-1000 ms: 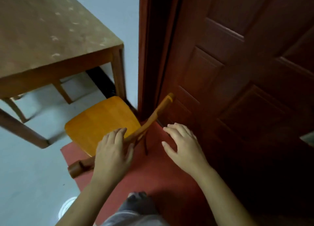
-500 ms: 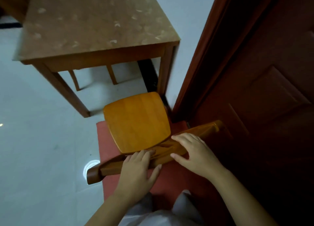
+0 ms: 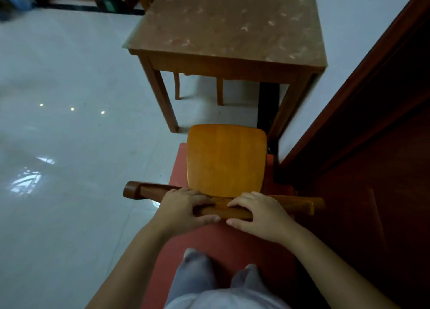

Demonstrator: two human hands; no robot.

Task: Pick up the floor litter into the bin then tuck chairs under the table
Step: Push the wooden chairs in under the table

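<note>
Behind the wooden chair (image 3: 226, 159), both hands grip its curved top rail (image 3: 223, 206): the left hand (image 3: 183, 207) is wrapped over the rail left of centre, the right hand (image 3: 260, 214) is closed over it right of centre, thumbs on the near side. 1 second ago the chair sat skewed, its back angled toward the dark red door (image 3: 372, 145), with only the left hand on the rail and the right hand open above it. Now the chair has been swung round so the orange seat squarely faces the table (image 3: 228, 62), lined up with the gap between the 2 near table legs. By my reading, the turning is done and the chair is ready for a straight push forward.

The seat's front edge lies just short of the table's near edge, not yet under it, and the chair stands partly on a red mat (image 3: 209, 246). A second chair's 2 legs (image 3: 197, 87) show beneath the table's far side, so that one looks tucked already. No litter is visible on the pale tiled floor (image 3: 69, 169) nearby.

No brand, label or readable writing appears anywhere; the table top carries only a mottled pattern.
</note>
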